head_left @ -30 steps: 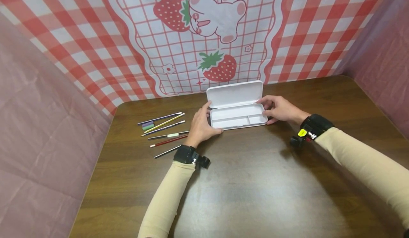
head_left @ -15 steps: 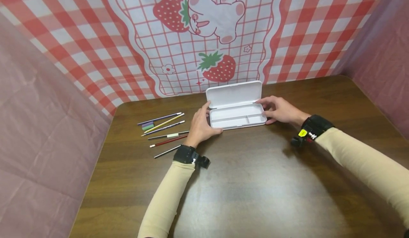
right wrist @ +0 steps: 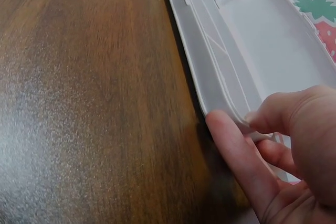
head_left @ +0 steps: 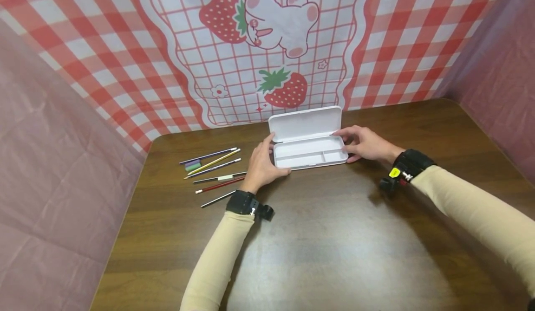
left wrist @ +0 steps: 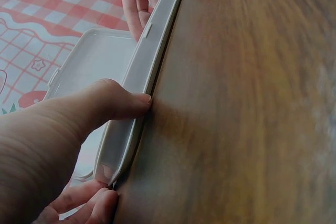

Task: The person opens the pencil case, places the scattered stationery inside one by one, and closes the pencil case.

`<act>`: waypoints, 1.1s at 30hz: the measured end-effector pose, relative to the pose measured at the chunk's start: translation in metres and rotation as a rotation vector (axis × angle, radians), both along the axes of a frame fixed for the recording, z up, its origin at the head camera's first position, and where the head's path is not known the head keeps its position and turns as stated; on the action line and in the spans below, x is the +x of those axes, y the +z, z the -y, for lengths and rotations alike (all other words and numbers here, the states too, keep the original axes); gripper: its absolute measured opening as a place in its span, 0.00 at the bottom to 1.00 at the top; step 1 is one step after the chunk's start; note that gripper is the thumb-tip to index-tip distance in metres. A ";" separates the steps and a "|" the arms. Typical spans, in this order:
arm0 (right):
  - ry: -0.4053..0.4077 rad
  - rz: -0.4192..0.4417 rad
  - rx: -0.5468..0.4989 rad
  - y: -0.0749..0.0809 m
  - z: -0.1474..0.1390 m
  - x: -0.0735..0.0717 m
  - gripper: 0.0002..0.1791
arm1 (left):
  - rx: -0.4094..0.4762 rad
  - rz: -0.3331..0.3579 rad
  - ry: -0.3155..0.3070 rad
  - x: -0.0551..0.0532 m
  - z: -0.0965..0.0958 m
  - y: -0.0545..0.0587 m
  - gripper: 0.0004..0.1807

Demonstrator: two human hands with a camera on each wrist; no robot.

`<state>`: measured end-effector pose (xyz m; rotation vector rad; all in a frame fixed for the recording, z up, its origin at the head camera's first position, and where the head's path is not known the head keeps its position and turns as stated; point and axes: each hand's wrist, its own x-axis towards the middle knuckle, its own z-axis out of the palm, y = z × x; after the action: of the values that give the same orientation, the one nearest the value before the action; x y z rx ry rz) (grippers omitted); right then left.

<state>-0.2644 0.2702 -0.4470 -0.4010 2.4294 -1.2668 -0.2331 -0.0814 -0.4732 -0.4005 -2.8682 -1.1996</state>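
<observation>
Gripping an open white case (head_left: 307, 146) by its ends, left hand (head_left: 262, 164) and right hand (head_left: 368, 145) steady it on the table's (head_left: 317, 241) far side; likely light and stiff (perhaps slippery), it seems best held by those ends.

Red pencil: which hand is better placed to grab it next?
Left, probably: the red pencil lies beside the left hand, while the right hand is at the opposite end of the white case. Both hold the case, so the left must let go first.
</observation>
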 end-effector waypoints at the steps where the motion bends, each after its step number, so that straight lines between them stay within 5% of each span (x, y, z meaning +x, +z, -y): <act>1: -0.004 0.001 -0.008 0.000 0.001 0.001 0.32 | 0.007 0.000 0.000 -0.001 0.000 -0.001 0.67; 14: -0.019 -0.005 -0.029 0.000 0.003 0.002 0.32 | -0.049 -0.009 -0.056 -0.014 0.007 -0.021 0.67; 20: -0.029 0.000 -0.042 0.001 0.005 0.005 0.32 | -0.041 -0.031 -0.068 -0.007 0.007 -0.014 0.61; 28: -0.033 0.016 -0.054 0.001 0.004 0.005 0.32 | -0.104 0.014 -0.048 0.016 0.007 0.012 0.55; 33: -0.030 0.019 -0.053 0.000 0.003 0.006 0.32 | -0.169 -0.052 -0.048 0.005 0.010 -0.006 0.45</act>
<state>-0.2588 0.2675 -0.4468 -0.3671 2.3994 -1.3434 -0.2279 -0.0913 -0.4793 -0.4988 -2.9401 -0.9403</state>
